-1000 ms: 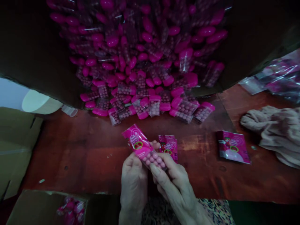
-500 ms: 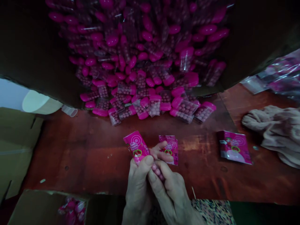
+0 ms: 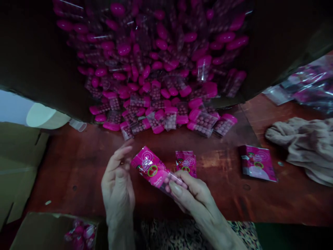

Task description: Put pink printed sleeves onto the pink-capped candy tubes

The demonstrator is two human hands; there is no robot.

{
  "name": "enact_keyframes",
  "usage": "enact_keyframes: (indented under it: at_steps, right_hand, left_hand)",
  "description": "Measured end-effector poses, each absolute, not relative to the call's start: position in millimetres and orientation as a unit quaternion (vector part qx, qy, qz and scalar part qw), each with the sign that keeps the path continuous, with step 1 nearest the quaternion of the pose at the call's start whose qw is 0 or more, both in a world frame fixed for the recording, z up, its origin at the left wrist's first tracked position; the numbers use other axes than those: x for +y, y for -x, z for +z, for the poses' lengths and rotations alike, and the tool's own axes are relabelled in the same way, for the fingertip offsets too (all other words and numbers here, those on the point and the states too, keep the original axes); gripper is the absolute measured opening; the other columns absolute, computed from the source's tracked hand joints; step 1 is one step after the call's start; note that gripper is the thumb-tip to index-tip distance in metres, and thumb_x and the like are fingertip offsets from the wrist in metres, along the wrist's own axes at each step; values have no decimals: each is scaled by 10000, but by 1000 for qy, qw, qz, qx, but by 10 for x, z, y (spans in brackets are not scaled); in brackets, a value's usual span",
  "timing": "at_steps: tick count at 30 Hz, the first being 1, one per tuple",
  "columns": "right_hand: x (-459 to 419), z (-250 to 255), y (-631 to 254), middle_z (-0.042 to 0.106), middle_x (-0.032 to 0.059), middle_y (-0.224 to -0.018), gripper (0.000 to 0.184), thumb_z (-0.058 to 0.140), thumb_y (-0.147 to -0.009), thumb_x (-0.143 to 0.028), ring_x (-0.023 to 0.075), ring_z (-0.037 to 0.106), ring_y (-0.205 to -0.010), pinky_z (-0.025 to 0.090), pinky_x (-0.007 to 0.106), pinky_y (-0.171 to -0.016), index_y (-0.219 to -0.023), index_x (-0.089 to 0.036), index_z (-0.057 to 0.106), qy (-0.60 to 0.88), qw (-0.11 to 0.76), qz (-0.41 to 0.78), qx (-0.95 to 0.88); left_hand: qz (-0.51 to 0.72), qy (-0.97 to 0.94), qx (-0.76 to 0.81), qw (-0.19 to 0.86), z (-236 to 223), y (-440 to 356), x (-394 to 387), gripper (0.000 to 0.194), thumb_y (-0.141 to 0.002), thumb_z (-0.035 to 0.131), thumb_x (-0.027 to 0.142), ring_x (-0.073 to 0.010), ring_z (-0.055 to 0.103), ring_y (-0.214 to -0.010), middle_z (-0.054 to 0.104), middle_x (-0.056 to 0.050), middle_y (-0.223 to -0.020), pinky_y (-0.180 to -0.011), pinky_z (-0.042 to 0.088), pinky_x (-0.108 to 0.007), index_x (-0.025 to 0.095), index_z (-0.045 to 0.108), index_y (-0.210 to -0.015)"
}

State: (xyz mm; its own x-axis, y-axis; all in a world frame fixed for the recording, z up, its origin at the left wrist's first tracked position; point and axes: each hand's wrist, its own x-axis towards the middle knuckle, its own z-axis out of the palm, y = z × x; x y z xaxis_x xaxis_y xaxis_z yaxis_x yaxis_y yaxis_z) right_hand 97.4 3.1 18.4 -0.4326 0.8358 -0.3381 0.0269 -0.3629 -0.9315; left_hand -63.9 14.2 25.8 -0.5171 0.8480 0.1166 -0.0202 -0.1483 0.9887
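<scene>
Between thumb and fingers, my right hand [image 3: 194,196] grips a small clear box of pink candy balls [image 3: 169,182]. A printed pink sleeve [image 3: 151,166] covers its far end, which points up and left. My left hand [image 3: 118,184] is off the box, just to its left, fingers apart and holding nothing. Under and behind the right hand lie a few flat pink sleeves [image 3: 187,163] on the table. Further right rests a stack of the same sleeves [image 3: 258,163].
A large carton [image 3: 267,45] lies open toward me, with many pink-capped candy boxes [image 3: 170,118] spilling onto the red-brown table [image 3: 91,159]. A crumpled cloth [image 3: 304,139] and a plastic bag [image 3: 312,83] are at right. Lower left, another carton [image 3: 39,229] holds wrapped pink pieces [image 3: 79,232].
Half a second ago both hands were on the candy box, left thumb pressing the sleeve. My left hand has since let go and moved left; my right hand keeps its grip.
</scene>
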Motion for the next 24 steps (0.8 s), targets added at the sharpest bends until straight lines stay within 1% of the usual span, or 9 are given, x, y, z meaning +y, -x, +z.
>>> enact_keyframes:
  at_steps: [2,4,7,9,11,14,18,21,24]
  right_hand:
    - [22,219,-1002,447,-27,-655,301,443,-896,-422,102,402,-614,336,210,-538,-730,-188,535,464,270,653,-534]
    - [19,246,-1016,513,-17,-659,280,443,-899,-402,113,458,-629,368,217,-555,-787,-199,598,463,260,619,-579]
    - [29,232,-1003,614,9,-739,259,476,-881,-399,132,534,-656,433,237,-583,-969,-219,641,444,292,576,-621]
    - [41,190,-971,643,18,-754,298,558,-825,-431,136,551,-618,461,252,-577,-1012,-219,655,451,326,552,-622]
    - [48,142,-932,629,0,-656,336,602,-794,-431,118,525,-512,463,246,-516,-1039,-210,667,463,347,556,-597]
    - [38,103,-883,561,-37,-524,310,561,-840,-368,86,473,-405,434,212,-430,-1081,-202,664,462,374,591,-546]
    - [16,126,-870,531,-45,-523,283,529,-866,-332,64,460,-399,407,183,-406,-1068,-192,669,441,393,617,-521]
    - [16,143,-901,520,-44,-541,317,521,-872,-341,59,455,-419,391,174,-403,-1121,-191,646,432,372,635,-521]
    - [19,117,-935,513,-45,-527,345,527,-866,-360,59,448,-413,375,171,-384,-1137,-176,635,435,358,653,-506]
  left_hand:
    - [612,-442,563,337,308,772,149,224,-742,641,396,-270,505,-1132,628,-83,-1122,-961,376,-385,197,691,-833]
    - [552,-481,568,376,361,824,138,140,-712,682,322,-271,538,-1069,653,-83,-1056,-925,395,-371,193,705,-762]
    - [509,-461,593,420,419,772,99,127,-725,665,261,-260,579,-968,683,-98,-942,-902,401,-349,169,733,-778]
    - [513,-423,594,453,425,697,64,159,-748,636,256,-249,597,-916,688,-101,-894,-850,430,-324,154,735,-817]
    - [522,-380,578,499,403,618,29,170,-756,627,261,-229,615,-835,689,-94,-857,-755,466,-298,152,730,-836]
    - [562,-299,563,527,337,510,-10,143,-761,630,262,-185,624,-725,692,-64,-779,-681,487,-274,175,725,-824]
    - [609,-220,572,504,255,410,-22,132,-780,616,272,-147,626,-677,690,-40,-731,-671,498,-250,183,713,-771]
    - [616,-211,580,490,231,377,-29,134,-755,640,283,-154,628,-650,687,-42,-700,-656,506,-263,168,706,-738]
    - [607,-234,598,468,250,350,-48,141,-759,630,286,-159,625,-645,686,-39,-701,-638,502,-263,168,705,-735]
